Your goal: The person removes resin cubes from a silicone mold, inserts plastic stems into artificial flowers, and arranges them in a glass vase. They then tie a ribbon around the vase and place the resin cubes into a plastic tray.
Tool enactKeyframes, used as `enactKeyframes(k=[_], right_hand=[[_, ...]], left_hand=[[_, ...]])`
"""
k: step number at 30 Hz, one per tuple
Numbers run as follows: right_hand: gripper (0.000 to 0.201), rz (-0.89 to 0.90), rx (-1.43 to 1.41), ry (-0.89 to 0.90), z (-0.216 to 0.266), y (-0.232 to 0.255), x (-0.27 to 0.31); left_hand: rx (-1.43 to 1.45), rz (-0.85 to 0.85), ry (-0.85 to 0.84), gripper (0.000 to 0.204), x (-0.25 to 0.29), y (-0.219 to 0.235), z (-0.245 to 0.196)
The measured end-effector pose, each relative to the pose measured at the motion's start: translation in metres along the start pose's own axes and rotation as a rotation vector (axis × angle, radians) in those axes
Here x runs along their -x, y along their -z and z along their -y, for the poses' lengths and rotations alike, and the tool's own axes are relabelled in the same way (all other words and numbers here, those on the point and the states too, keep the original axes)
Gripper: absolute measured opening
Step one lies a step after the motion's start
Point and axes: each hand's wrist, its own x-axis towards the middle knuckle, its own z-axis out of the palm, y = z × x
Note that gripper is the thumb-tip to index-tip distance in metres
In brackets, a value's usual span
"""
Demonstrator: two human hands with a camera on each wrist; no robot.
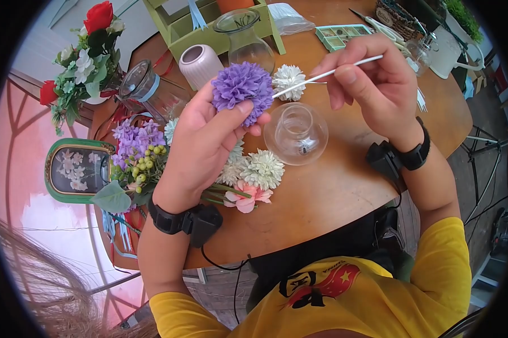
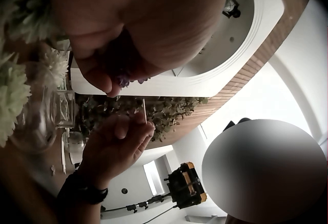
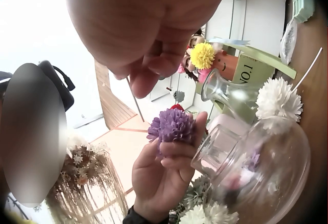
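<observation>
My left hand (image 1: 192,141) holds a purple pompom flower (image 1: 240,84), with the thumb across its front petals. In the right wrist view the fingers wrap the underside of that bloom. My right hand (image 1: 378,87) pinches a thin white stick (image 1: 316,80) between thumb and fingers. The stick slants down leftward, and its far tip meets the flower's right edge in the head view. Below and between the hands stands a round clear glass vase (image 1: 307,153). A white pompom flower (image 1: 289,79) on a white stem lies just behind the vase.
White flowers (image 1: 262,169), a pink bloom (image 1: 248,197) and purple sprigs lie left of the vase. Behind are a lilac ribbed vase (image 1: 200,65), a glass vase (image 1: 251,48) and a green wooden stand (image 1: 172,34). A green-framed picture (image 1: 76,169) sits at the left edge.
</observation>
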Motion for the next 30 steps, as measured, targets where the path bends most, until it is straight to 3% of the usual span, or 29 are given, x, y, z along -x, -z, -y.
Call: enactKeyframes(k=[5,8,17,30], right_hand=[[0.013,0.079,-0.055,0.052,-0.004,-0.006,-0.004],[0.013,0.084,0.056,0.105,-0.007,-0.007,-0.005],[0.015,0.068,-0.027,0.14,-0.008,-0.006,-0.003],[0.018,0.041,0.205,0.177,-0.007,-0.007,-0.002]], left_hand=[[-0.047,0.057,-0.017,0.045,0.0,-0.002,-0.001],[-0.038,0.077,0.01,0.046,0.001,-0.003,-0.002],[-0.036,0.071,0.034,0.045,0.003,-0.01,-0.007],[-0.038,0.089,0.0,0.045,0.002,-0.009,-0.001]])
